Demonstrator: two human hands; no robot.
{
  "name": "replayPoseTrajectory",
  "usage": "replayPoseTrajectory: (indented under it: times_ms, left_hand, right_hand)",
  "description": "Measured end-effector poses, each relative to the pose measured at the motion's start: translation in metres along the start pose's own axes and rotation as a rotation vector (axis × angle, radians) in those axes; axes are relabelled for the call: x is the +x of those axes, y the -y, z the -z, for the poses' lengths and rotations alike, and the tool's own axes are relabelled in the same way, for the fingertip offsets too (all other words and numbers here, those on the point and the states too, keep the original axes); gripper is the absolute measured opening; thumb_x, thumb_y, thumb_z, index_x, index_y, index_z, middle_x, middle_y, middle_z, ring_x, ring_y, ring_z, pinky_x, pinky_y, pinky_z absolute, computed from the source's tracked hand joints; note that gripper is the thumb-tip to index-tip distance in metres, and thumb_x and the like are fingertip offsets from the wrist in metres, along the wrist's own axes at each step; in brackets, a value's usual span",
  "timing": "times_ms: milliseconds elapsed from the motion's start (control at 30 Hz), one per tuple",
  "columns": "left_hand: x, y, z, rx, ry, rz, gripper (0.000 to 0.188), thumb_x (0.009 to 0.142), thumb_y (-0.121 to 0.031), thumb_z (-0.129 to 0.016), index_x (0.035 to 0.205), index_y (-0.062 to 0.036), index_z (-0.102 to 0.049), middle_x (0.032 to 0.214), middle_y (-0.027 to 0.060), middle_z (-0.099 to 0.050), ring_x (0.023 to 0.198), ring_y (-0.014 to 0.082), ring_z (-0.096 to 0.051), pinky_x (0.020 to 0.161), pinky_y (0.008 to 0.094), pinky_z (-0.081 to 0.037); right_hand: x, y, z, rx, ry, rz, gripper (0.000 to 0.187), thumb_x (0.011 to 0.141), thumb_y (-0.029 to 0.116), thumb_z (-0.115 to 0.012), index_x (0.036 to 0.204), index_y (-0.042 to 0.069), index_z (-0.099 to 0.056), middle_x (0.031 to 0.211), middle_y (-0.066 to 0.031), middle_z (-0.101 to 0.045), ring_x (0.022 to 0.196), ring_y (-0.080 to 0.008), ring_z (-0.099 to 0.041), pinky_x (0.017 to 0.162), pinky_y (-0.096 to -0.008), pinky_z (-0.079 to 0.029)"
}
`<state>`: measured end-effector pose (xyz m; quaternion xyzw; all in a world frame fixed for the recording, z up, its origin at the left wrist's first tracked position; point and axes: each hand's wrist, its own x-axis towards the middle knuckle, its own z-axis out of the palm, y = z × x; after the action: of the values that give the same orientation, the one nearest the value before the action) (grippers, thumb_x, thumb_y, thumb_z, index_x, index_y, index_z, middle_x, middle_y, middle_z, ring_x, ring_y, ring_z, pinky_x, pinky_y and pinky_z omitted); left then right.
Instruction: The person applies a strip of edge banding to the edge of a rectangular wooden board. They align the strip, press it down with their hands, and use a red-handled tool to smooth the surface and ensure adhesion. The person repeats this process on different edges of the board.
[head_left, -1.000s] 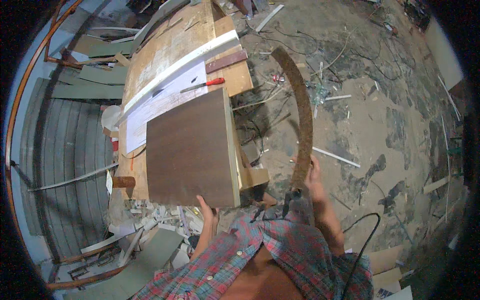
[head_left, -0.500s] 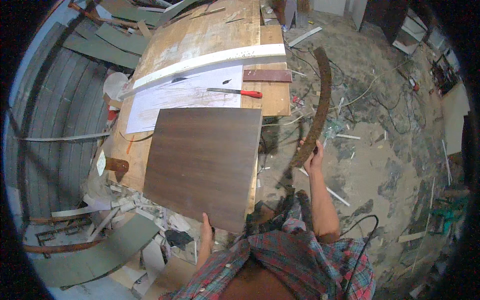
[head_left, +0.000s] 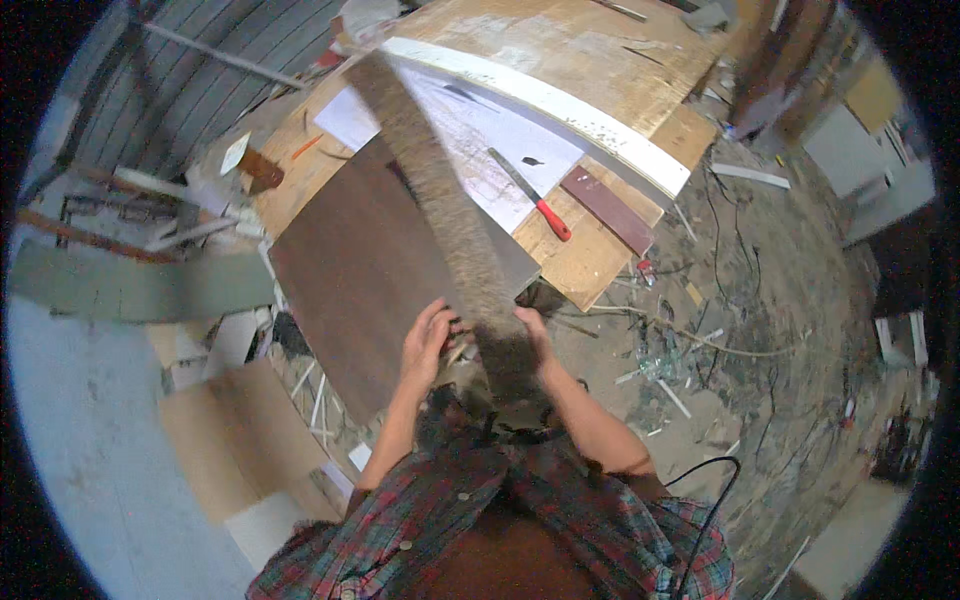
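1. A long speckled brown strip [head_left: 455,215] is held up in front of the person, slanting from its lower end near the chest to its blurred far end at the upper left.
2. The right hand [head_left: 537,338] has its grip closed on the lower end of the strip, with the thumb side along the right edge; the rest of its fingers are hidden.
3. The left hand [head_left: 428,345] is just beside the strip's left edge with its fingers bent; whether its grip touches the strip cannot be told.
4. Behind the strip, a dark brown board [head_left: 360,270] lies flat at the near side of the worktop [head_left: 560,40].
5. The strip also crosses in front of a white sheet of paper [head_left: 475,140], which shows on both sides of it and carries brown smudges.
6. A file [head_left: 527,192] with a red handle lies partly over the paper, its handle towards the person.
7. To the right of the file is a flat maroon piece [head_left: 607,210], and beyond the paper runs a long white bar [head_left: 560,95].
8. A brown cylinder [head_left: 262,172] is at the worktop's left end.
9. Pale scraps and cords are scattered on the floor [head_left: 750,380] at the right.
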<state>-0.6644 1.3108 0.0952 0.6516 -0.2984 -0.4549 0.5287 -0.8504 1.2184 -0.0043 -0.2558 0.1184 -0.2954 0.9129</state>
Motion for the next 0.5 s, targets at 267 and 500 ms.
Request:
replayPoseTrajectory:
  times_ms: [267, 500]
  left_hand:
    - [0.026, 0.031, -0.03, -0.464, -0.524, 0.102, 0.032, 0.099, -0.022, -0.055, 0.12, 0.0003, -0.061, 0.093, 0.0056, -0.065, 0.077, 0.0141, -0.062, 0.068, 0.0296, -0.049]
    - [0.035, 0.117, 0.047, 0.055, -0.697, 0.104, 0.043, 0.097, -0.025, -0.057, 0.128, 0.0036, -0.058, 0.099, 0.0093, -0.067, 0.089, 0.0173, -0.063, 0.076, 0.0316, -0.049]
  right_hand:
    - [0.032, -0.009, -0.012, -0.519, 0.129, 0.462, 0.058, 0.099, 0.045, -0.048, 0.132, -0.002, -0.052, 0.118, -0.0146, -0.064, 0.107, -0.0286, -0.064, 0.093, -0.0394, -0.051]
    - [0.015, 0.054, 0.04, -0.513, -0.103, -0.56, 0.048, 0.101, 0.041, -0.05, 0.134, 0.006, -0.052, 0.127, -0.0145, -0.06, 0.104, -0.0252, -0.064, 0.085, -0.0376, -0.053]
